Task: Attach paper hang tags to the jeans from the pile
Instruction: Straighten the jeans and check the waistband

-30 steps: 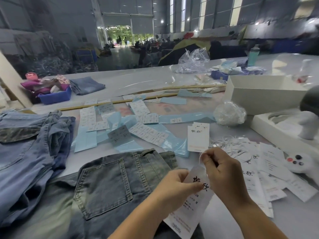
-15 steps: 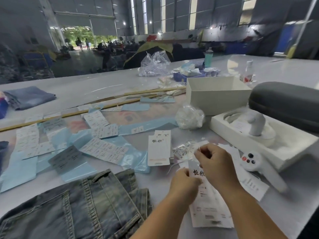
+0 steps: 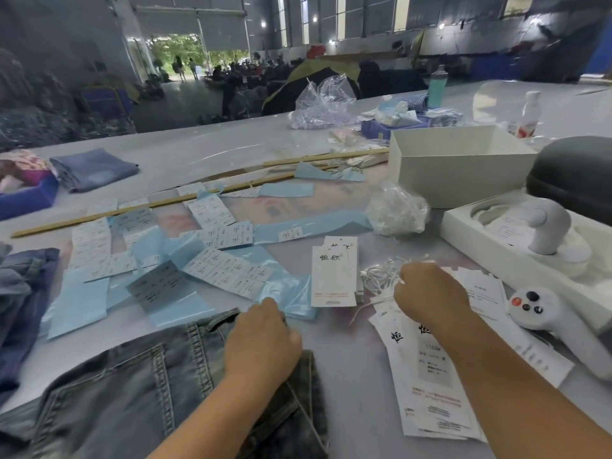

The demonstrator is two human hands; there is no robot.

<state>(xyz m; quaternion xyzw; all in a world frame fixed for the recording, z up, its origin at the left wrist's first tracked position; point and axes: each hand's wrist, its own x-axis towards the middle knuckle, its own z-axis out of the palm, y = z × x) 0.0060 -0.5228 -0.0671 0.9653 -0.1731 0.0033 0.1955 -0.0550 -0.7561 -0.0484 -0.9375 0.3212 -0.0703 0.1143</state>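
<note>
The jeans [image 3: 139,392] I'm working on lie flat on the counter [image 3: 231,150], waistband up, right under my left hand [image 3: 265,339]. That hand rests on the waistband with its fingers [image 3: 291,332] curled in; I cannot tell whether they pinch the denim or hold nothing. My right hand [image 3: 430,293] sits to the right, its fingers [image 3: 402,276] bent down into a tangle of white strings [image 3: 377,276]; a strand seems to be caught in them, though the view is too soft to be sure. Below that wrist lies a loose stack of paper hang tags [image 3: 427,385], and between my two hands, a little farther out, stands a neat stack of tags [image 3: 334,276]. Left of my left hand the jeans pile [image 3: 20,299] is heaped at the counter's edge. Beyond both hands spread blue sheets with label stickers [image 3: 228,270]. Right of my right hand lies a white controller [image 3: 546,316], and beyond it a white open box [image 3: 457,167].
</note>
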